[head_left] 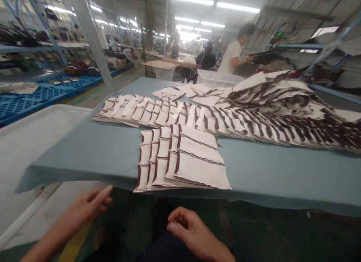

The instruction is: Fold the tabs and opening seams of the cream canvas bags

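My left hand [93,203] hangs in the air just off the table's front edge, to the left of a small fanned stack of cream fabric pieces with dark brown trim [200,156]. Its thumb and fingers are apart, and nothing is in them. Below that stack, short of the table edge, is my right hand [191,228]. Its fingers are loosely curled, with a gap at the thumb and no object visible. Neither hand touches the cloth. Behind the stack lies a long overlapping row of similar pieces [160,111], with white strips [191,116] on top.
A blue-grey cloth covers the table [93,153]. A heap of cream and brown pieces [270,90] rises at the back right, beside a translucent bin [217,78]. At left are a white cart [31,141] and a metal post [91,36]. A person [232,55] stands beyond.
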The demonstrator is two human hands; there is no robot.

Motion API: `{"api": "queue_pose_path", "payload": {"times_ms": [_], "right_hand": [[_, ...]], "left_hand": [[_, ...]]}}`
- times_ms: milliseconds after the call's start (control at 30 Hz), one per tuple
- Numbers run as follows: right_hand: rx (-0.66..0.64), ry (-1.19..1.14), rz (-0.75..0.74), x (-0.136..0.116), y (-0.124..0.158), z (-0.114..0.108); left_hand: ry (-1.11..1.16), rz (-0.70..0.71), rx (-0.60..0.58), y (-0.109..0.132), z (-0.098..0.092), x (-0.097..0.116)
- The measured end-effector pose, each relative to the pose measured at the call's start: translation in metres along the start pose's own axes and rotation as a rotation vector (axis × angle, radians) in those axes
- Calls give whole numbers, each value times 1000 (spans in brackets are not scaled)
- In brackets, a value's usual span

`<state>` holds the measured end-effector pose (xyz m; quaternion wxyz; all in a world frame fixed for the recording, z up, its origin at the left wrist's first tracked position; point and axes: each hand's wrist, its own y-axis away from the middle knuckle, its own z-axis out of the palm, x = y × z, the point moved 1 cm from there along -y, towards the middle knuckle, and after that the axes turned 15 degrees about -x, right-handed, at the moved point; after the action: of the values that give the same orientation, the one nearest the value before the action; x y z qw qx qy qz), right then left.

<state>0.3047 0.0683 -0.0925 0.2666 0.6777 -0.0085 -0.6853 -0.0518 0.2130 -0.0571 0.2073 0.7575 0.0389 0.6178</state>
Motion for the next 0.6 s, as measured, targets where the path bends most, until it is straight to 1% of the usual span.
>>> {"api": "queue_pose_path", "payload": {"times_ms": [67,133,167,200,267,333,400,500,600], "right_hand": [[-13,-100,-62,-20,-9,-8],[-14,-159,-99,-34,-20,-16],[-7,-179,-113,-39,-25,-19],[6,-192,-126,-43,-30,-22],[34,-217,-149,-47,-37,-26],[52,-244,-166,-50,-40,-26],[66,-272,-184,-54,-39,-25],[103,-313,-218,-62,-36,-22],[182,-363,-260,-70,-38,-26]], "left_hand": [[52,-58,-50,-1,38,-7],[135,-70,-79,-7,74,-7],[175,-74,-84,-11,89,-5],[216,-76,-83,-14,101,-2],[308,-61,-66,-19,117,5],[398,-31,-30,-20,122,14],[473,-2,12,-18,121,21],[555,33,67,-15,114,30],[614,76,141,-12,103,39]]}}
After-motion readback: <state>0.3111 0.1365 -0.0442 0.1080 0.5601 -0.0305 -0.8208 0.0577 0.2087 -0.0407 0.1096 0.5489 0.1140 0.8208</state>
